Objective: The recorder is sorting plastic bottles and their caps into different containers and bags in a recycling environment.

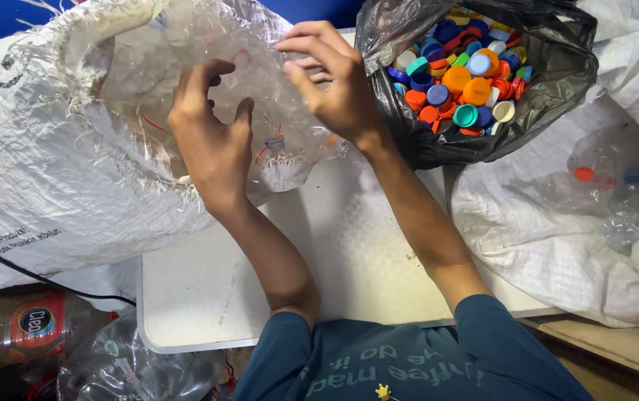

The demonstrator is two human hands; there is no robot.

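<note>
Head view, both hands up at the mouth of the big white woven sack (45, 171) lying on its side at the counter's (334, 252) far-left corner. Left hand (212, 137) sits at the sack opening, fingers curled and spread, pressed on the crumpled clear plastic bottles (208, 52) spilling out of it; looks like a loose claw hold on the plastic, not a firm clench. Right hand (334, 78) is just right of the left, also on the clear plastic, fingers bent, thumb and forefinger close together; can't tell if it pinches anything. A small grey cap with red ring (275, 142) sits on the plastic between the two wrists, touching neither hand as far as I can see. Right of the sack mouth, just beside the right hand: black plastic bag (549, 74), open, full of loose bottle caps (460, 78) in orange, blue, teal, white, red. Farther right of that, off the counter edge, a second white woven sack (557, 252) with clear bottles (616, 200) in it, one with an orange cap, one with blue. Below the first sack, left of the counter: brown bottle with red label (23, 327) among more clear plastic.
</note>
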